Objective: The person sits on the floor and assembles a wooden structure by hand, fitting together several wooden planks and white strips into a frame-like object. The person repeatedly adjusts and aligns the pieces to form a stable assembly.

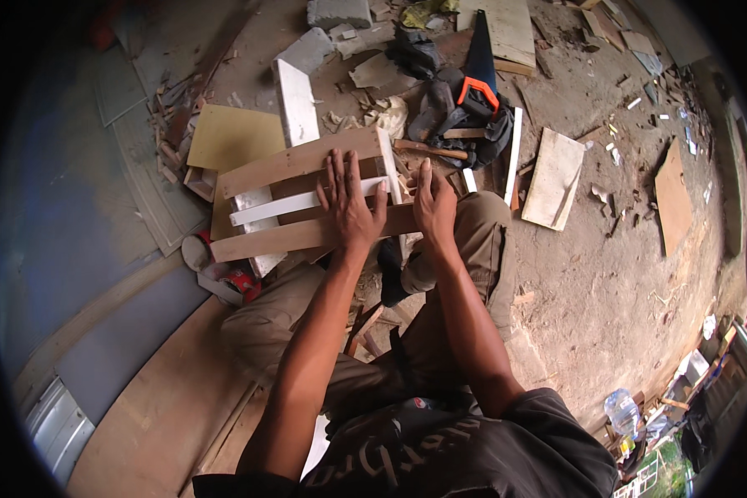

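A small wooden frame of slats [295, 161] lies across in front of my knees, with a white end piece [388, 166] at its right. Between its two brown slats runs a narrow white strip [286, 205]. My left hand [353, 203] rests on the frame with its fingers spread, over the white strip and the near slat. At the frame's right end, my right hand [436, 203] is curled against the near slat, one digit pointing away from me. Its inner fingers are partly hidden. Just beyond lies a hammer [432, 149] with a wooden handle.
A handsaw [480, 87] with an orange and black handle lies by a dark bag [440, 108]. Boards [554, 178] and wood scraps litter the ground. Red tins [242, 284] stand by my left knee. A plastic bottle [622, 412] lies at the lower right.
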### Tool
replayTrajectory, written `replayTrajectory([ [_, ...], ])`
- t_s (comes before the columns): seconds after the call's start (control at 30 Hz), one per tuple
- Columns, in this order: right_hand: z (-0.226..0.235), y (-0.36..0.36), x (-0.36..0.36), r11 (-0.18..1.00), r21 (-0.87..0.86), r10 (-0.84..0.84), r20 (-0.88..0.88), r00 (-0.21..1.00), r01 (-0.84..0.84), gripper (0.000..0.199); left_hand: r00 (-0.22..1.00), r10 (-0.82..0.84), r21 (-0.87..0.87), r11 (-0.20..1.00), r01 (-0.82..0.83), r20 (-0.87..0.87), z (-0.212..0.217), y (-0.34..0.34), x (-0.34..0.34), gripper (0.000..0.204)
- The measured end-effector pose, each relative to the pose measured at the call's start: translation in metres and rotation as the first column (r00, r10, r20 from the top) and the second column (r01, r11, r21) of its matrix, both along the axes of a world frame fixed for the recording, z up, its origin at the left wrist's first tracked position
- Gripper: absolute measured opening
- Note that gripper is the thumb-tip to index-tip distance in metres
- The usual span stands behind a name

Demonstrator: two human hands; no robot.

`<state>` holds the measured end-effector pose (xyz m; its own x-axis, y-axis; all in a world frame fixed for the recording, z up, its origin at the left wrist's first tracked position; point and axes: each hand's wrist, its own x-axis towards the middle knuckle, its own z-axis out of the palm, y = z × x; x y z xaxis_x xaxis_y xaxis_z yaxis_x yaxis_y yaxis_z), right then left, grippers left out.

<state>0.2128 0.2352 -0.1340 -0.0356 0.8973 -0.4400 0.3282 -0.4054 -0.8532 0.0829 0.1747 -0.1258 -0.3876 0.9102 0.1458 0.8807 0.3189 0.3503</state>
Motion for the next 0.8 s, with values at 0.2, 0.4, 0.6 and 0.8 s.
replayTrajectory([
  [0.2,-0.034,0.025,0.031,0.995,-0.039,-0.096,-0.167,0.981,0.091,0.047,1.000,-0.005,-0.011,1.000,0.005,-0.026,0.005,-0.001,-0.001,0.069],
  [0.4,-0.072,0.105,0.052,0.969,-0.234,-0.120,-0.182,0.976,0.075,0.036,1.000,0.002,0.004,1.000,-0.002,-0.011,0.001,0.001,-0.003,0.067],
  [0.6,-0.214,0.170,0.095,0.942,-0.314,-0.053,0.211,0.976,0.119,0.040,0.999,-0.035,-0.027,0.999,0.035,-0.024,0.005,0.007,0.000,0.067],
  [0.8,-0.253,0.159,0.106,0.981,-0.191,0.108,0.584,0.805,0.007,0.035,0.999,-0.027,-0.058,0.998,0.025,-0.027,0.007,0.004,-0.004,0.067],
])
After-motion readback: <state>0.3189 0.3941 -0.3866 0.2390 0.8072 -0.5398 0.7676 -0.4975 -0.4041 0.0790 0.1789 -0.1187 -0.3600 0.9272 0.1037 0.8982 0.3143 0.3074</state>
